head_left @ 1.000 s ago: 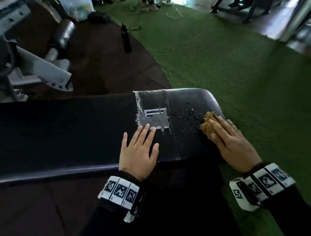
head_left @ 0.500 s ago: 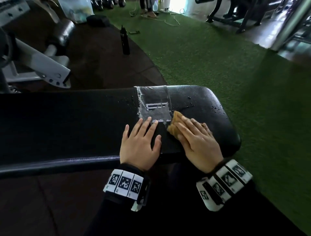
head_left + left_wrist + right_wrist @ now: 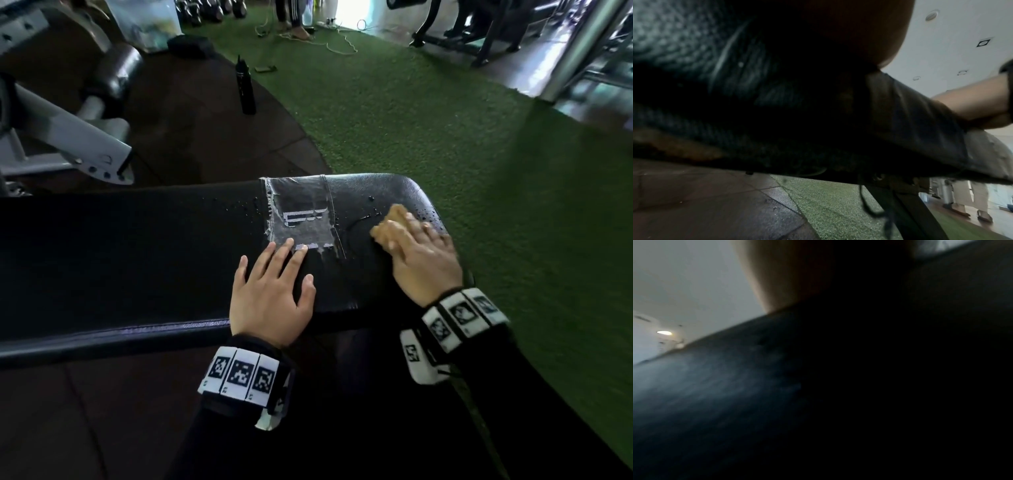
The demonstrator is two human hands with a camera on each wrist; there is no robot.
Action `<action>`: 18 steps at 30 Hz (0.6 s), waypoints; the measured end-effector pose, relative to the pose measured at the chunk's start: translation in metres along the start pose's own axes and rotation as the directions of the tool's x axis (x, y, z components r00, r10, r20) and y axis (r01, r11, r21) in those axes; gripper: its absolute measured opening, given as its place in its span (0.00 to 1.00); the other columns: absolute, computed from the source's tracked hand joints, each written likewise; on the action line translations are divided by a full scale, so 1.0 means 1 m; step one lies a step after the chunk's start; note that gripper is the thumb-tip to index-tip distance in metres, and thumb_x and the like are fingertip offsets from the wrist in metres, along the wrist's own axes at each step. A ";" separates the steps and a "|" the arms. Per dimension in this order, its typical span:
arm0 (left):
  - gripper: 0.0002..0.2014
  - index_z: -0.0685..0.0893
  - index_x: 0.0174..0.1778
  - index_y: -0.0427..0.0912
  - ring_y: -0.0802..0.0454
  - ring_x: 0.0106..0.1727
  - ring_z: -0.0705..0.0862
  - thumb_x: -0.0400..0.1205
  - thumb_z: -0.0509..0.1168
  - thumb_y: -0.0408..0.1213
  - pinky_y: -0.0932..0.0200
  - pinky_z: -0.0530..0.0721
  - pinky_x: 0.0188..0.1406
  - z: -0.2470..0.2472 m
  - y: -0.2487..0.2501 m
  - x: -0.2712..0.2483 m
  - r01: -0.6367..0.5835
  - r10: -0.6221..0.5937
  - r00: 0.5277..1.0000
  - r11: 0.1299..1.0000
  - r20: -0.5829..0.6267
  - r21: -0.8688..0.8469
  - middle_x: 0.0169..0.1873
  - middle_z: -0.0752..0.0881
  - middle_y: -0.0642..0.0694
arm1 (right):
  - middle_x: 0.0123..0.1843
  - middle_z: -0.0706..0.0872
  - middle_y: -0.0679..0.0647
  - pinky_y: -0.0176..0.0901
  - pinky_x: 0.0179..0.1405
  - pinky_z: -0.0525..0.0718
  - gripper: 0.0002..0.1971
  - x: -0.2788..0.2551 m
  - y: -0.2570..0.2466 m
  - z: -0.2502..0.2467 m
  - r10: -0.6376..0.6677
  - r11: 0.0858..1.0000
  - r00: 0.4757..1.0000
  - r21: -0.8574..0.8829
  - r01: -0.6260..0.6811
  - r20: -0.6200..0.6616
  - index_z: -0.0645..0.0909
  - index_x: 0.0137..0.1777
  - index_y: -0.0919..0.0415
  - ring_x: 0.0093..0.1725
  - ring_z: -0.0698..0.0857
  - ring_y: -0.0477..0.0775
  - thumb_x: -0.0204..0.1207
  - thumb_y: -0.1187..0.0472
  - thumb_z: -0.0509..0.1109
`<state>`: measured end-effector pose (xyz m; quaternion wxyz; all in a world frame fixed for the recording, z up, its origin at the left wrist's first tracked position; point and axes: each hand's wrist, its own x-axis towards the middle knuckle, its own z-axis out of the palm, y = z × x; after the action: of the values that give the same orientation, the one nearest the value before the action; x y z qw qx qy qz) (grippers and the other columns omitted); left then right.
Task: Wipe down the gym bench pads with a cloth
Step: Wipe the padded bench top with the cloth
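A black gym bench pad (image 3: 137, 260) runs across the head view, with a clear taped patch (image 3: 303, 216) near its right end and water drops around it. My left hand (image 3: 274, 291) lies flat on the pad, fingers straight, just below the tape. My right hand (image 3: 421, 253) presses a tan cloth (image 3: 388, 229) flat against the pad's right end, fingers extended over it. Only the cloth's left part shows past the fingers. Both wrist views are dark and close against the pad (image 3: 735, 81).
A black bottle (image 3: 246, 87) stands on the dark rubber floor beyond the bench. Grey machine parts (image 3: 68, 137) sit at the far left. Green turf (image 3: 445, 137) spreads to the right. A person's legs (image 3: 291, 17) and cables are far back.
My right hand slid the cloth left to the tape, then back right toward the pad's end. My left hand stayed put on the pad.
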<state>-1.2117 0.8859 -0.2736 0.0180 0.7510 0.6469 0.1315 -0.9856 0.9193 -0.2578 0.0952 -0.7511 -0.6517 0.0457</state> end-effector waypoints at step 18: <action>0.30 0.64 0.80 0.60 0.57 0.82 0.57 0.81 0.38 0.57 0.44 0.50 0.82 0.004 -0.001 0.000 0.000 0.000 1.000 1.000 -0.026 -0.004 0.80 0.64 0.59 | 0.84 0.54 0.39 0.53 0.80 0.50 0.23 0.005 0.005 -0.004 -0.020 0.999 1.000 0.029 0.020 0.018 0.59 0.79 0.40 0.81 0.57 0.51 0.83 0.49 0.52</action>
<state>-1.2121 0.8863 -0.2774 0.0109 0.7493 0.6466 0.1426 -0.9796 0.9230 -0.2543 0.1003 -0.7427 -0.6592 0.0610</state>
